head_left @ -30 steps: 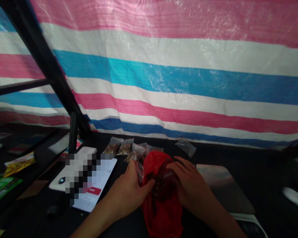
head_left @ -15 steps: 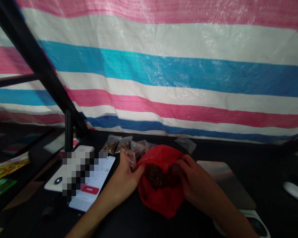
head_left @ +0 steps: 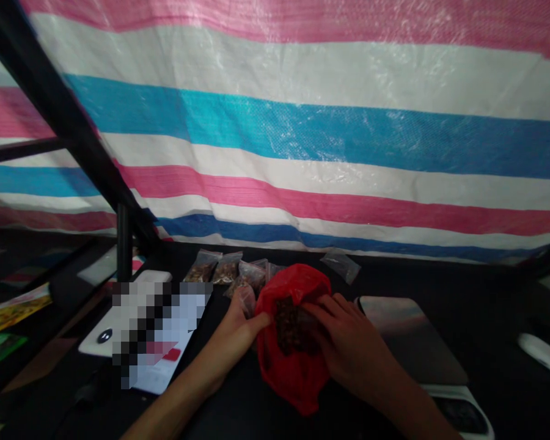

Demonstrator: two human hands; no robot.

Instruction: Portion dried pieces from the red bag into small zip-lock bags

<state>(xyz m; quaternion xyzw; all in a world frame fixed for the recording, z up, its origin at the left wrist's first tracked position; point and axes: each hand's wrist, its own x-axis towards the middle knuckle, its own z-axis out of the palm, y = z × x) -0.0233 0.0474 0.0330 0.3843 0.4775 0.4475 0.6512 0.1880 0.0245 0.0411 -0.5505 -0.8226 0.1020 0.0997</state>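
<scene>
A red plastic bag full of dark brown pieces lies open on the black table, between my hands. My left hand pinches the bag's left rim and also holds a small clear zip bag against it. My right hand rests on the bag's mouth, with its fingers curled into the dark pieces; what they hold is hidden. Several small clear zip bags filled with brown pieces lie in a row just behind the red bag.
An empty clear zip bag lies behind, to the right. A steel-topped scale sits right of my hand. A phone and a white device lie at the left. A black frame post and a striped tarp close the back.
The red bag has been pulled a little taller and narrower. My right fingers have moved further into its mouth. My left hand has stayed on the rim with the small clear bag.
</scene>
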